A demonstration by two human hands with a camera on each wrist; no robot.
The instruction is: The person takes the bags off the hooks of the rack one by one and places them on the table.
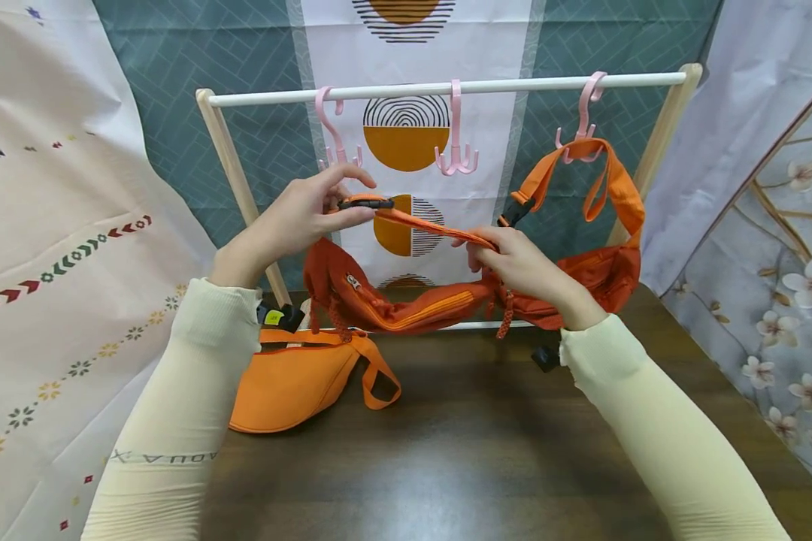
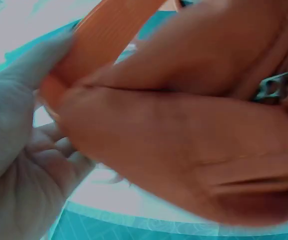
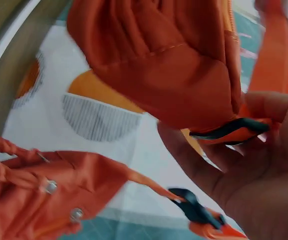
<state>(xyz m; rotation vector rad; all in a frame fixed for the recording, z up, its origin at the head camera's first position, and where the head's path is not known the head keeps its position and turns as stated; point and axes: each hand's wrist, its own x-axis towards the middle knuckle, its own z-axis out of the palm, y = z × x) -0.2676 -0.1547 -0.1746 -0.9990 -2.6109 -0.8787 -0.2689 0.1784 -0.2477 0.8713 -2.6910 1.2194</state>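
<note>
My left hand [image 1: 296, 214] grips an orange strap [image 1: 433, 226] at its left end, by a black buckle [image 1: 372, 204]. At the other end of this strap, my right hand [image 1: 517, 261] pinches it between thumb and fingers. Below both hands hangs a dark orange waist bag [image 1: 406, 304] with a zipper and braided pulls. The left wrist view shows the bag body [image 2: 134, 130] beside the left palm. Black trim [image 3: 233, 129] at the bag's end lies at the right fingers in the right wrist view.
A rack with a white rail [image 1: 501, 86] carries three pink hooks, including a middle hook [image 1: 456, 139]. On the right hook [image 1: 584, 116] hangs a second dark orange waist bag [image 1: 605, 274]. A lighter orange waist bag [image 1: 294, 383] lies on the brown table [image 1: 440, 451] at left.
</note>
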